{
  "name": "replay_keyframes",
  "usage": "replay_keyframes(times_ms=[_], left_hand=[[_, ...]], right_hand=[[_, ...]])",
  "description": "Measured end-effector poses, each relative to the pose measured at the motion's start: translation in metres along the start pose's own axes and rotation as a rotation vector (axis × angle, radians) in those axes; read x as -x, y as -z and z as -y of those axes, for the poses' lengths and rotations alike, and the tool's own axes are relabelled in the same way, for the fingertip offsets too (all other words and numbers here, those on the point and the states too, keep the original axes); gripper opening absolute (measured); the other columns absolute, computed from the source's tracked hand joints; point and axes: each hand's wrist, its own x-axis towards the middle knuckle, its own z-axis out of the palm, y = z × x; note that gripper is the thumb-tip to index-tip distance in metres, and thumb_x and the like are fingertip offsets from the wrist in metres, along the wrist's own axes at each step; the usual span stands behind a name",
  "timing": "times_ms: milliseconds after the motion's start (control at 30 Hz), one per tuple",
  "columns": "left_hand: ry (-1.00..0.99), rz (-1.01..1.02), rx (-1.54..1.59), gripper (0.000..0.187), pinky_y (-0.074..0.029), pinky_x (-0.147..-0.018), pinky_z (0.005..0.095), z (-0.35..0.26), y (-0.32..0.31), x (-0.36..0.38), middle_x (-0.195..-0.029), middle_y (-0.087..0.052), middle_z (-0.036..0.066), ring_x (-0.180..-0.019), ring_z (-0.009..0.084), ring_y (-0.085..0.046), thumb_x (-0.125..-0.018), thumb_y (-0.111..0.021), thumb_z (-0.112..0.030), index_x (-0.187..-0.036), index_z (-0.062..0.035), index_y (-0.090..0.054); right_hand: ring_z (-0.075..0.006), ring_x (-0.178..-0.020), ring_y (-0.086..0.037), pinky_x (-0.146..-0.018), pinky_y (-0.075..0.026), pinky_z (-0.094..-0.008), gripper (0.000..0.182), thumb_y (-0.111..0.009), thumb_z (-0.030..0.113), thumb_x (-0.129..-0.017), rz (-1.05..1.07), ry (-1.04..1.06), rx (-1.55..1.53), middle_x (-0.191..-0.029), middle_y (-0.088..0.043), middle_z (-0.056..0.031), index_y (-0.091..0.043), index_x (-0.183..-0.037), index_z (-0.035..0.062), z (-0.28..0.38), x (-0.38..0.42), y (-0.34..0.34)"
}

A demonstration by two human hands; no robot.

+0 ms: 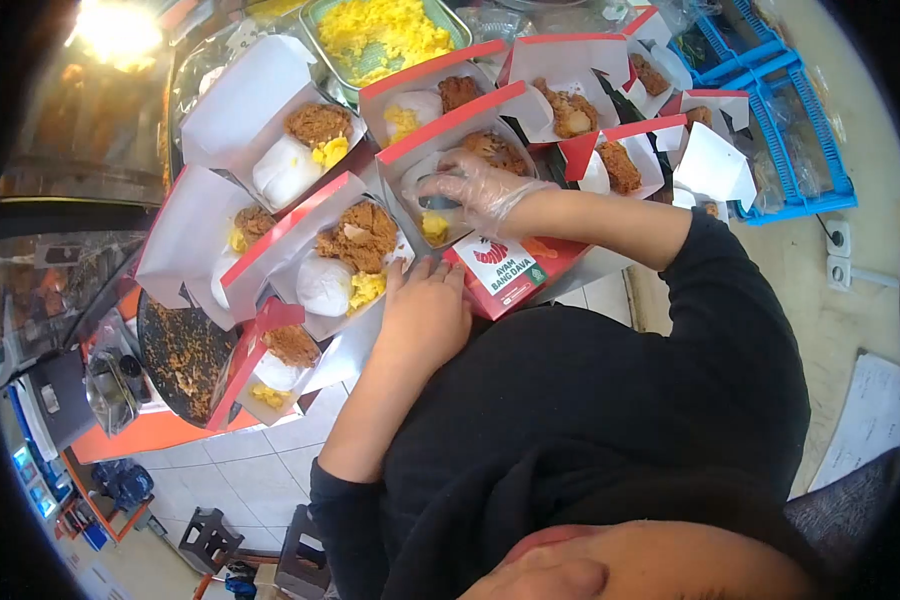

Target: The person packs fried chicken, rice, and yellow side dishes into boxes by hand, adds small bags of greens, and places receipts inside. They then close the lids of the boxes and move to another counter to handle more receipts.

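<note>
Nearest, the bare left hand (pixel 425 310) lay flat and open on the counter edge, fingers touching the near rim of a meal box (pixel 342 255) holding rice, fried chicken and yellow crumbs; it gripped nothing. Just beyond, the gloved right hand (pixel 475 190) reached into the next box (pixel 450 150), fingers curled over something dark; what it pinched could not be told. Farther off: more open boxes and a tray of yellow crumbs (pixel 380 35).

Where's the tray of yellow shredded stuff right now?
In the head view the metal tray of yellow shreds sits at the top centre, just behind the row of open red-and-white meal boxes, beyond the gloved hand.
</note>
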Motion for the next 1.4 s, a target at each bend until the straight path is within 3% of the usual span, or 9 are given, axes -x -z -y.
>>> replay_keyframes(times_ms=[200, 233, 400, 533, 700, 867, 1033, 1200, 1400], left_hand=[[-0.056, -0.110, 0.058, 0.059, -0.032, -0.091, 0.0454, -0.002, 0.012, -0.002, -0.114, -0.050, 0.007, -0.109, 0.0264, -0.044, -0.061, -0.069, -0.018, -0.116, -0.0113, -0.047], [-0.108, -0.125, 0.149, 0.062, -0.033, -0.090, 0.0440, -0.004, 0.016, -0.004, -0.115, -0.049, 0.006, -0.107, 0.0257, -0.044, -0.058, -0.071, -0.016, -0.115, -0.0126, -0.047], [-0.261, -0.246, 0.279, 0.047, -0.040, -0.078, 0.0371, 0.002, 0.013, -0.025, -0.099, -0.056, 0.007, -0.092, 0.0245, -0.053, -0.059, -0.069, -0.014, -0.103, -0.0104, -0.054], [-0.013, -0.464, 0.463, 0.022, -0.044, -0.065, 0.0363, 0.020, 0.024, -0.037, -0.078, -0.059, 0.012, -0.073, 0.0283, -0.057, -0.065, -0.061, -0.007, -0.086, -0.0053, -0.059], [0.071, -0.307, 0.593, 0.023, -0.045, -0.068, 0.0351, 0.026, 0.037, -0.028, -0.079, -0.059, 0.012, -0.075, 0.0278, -0.058, -0.068, -0.062, -0.007, -0.090, -0.0052, -0.059], [0.097, -0.262, 0.716, 0.026, -0.046, -0.069, 0.0341, 0.033, 0.039, -0.032, -0.080, -0.059, 0.011, -0.078, 0.0267, -0.058, -0.067, -0.062, -0.005, -0.093, -0.0056, -0.058], [0.096, -0.226, 0.767, 0.027, -0.046, -0.071, 0.0338, 0.035, 0.035, -0.033, -0.083, -0.060, 0.010, -0.079, 0.0258, -0.059, -0.067, -0.062, -0.003, -0.094, -0.0049, -0.058], [0.092, -0.222, 0.742, 0.027, -0.046, -0.070, 0.0337, 0.029, 0.034, -0.036, -0.082, -0.060, 0.011, -0.079, 0.0264, -0.059, -0.067, -0.062, -0.003, -0.094, -0.0044, -0.058], [0.090, -0.279, 0.644, 0.029, -0.046, -0.069, 0.0337, 0.021, 0.038, -0.029, -0.081, -0.059, 0.011, -0.077, 0.0261, -0.058, -0.067, -0.062, -0.002, -0.095, -0.0040, -0.057]], right_hand=[[-0.0269, -0.107, -0.046, -0.088, -0.039, -0.0352, 0.051, -0.059, 0.006, -0.075, 0.032, -0.378, -0.250, -0.116, -0.045, -0.0151, -0.042, -0.121, 0.0197, 0.000, -0.003, 0.022], [-0.0199, -0.095, -0.051, -0.077, -0.044, -0.0324, 0.053, -0.055, 0.000, -0.074, 0.307, -0.854, -0.409, -0.120, -0.044, -0.0123, -0.042, -0.123, 0.0176, 0.046, -0.020, 0.060], [-0.0137, -0.070, -0.054, -0.052, -0.044, -0.0263, 0.042, -0.052, 0.009, -0.080, 0.072, -0.187, -0.633, -0.088, -0.057, -0.0027, -0.046, -0.119, 0.0218, 0.036, -0.035, 0.114], [-0.0138, -0.056, -0.047, -0.050, -0.040, -0.0302, 0.033, -0.048, 0.013, -0.080, -0.097, -0.423, -0.174, -0.069, -0.047, -0.0024, -0.052, -0.113, 0.0125, 0.014, -0.123, 0.169], [-0.0233, -0.062, -0.056, -0.058, -0.044, -0.0383, 0.026, -0.051, 0.023, -0.079, 0.120, -0.585, 0.363, -0.078, -0.060, -0.0128, -0.058, -0.099, 0.0078, -0.100, -0.243, 0.127], [-0.0292, -0.070, -0.060, -0.063, -0.046, -0.0402, 0.021, -0.051, 0.021, -0.076, -0.552, -0.345, 0.396, -0.080, -0.062, -0.0165, -0.065, -0.082, 0.0068, -0.243, -0.325, 0.011], [-0.0292, -0.077, -0.060, -0.066, -0.047, -0.0389, 0.034, -0.053, 0.038, -0.079, 0.402, -0.362, 0.485, -0.086, -0.063, -0.0127, -0.062, -0.093, 0.0083, -0.136, -0.281, 0.110], [-0.0285, -0.091, -0.057, -0.077, -0.046, -0.0375, 0.046, -0.059, 0.040, -0.073, 0.244, -0.339, 0.483, -0.096, -0.061, -0.0142, -0.056, -0.109, 0.0106, -0.139, -0.267, 0.066], [-0.0168, -0.059, -0.056, -0.065, -0.047, -0.0320, 0.044, -0.057, 0.040, -0.075, 0.212, -0.595, 0.099, -0.083, -0.062, -0.0069, -0.054, -0.114, 0.0177, -0.110, -0.237, 0.115]])
